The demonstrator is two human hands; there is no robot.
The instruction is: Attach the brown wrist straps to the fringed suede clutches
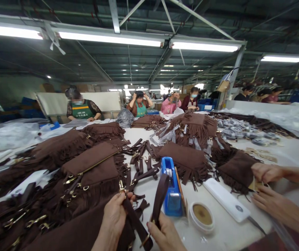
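At lower centre, the left hand [116, 211] and right hand [166, 232] each grip a section of brown strap [160, 197], near one blue dispenser [172, 202] bearing one tape roll [169, 172] and, rightward, one white tub [207, 228] containing a brown substance [202, 214].

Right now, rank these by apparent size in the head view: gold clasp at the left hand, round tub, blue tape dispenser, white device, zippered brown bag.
1. Zippered brown bag
2. Blue tape dispenser and white device: too alike to rank
3. Round tub
4. Gold clasp
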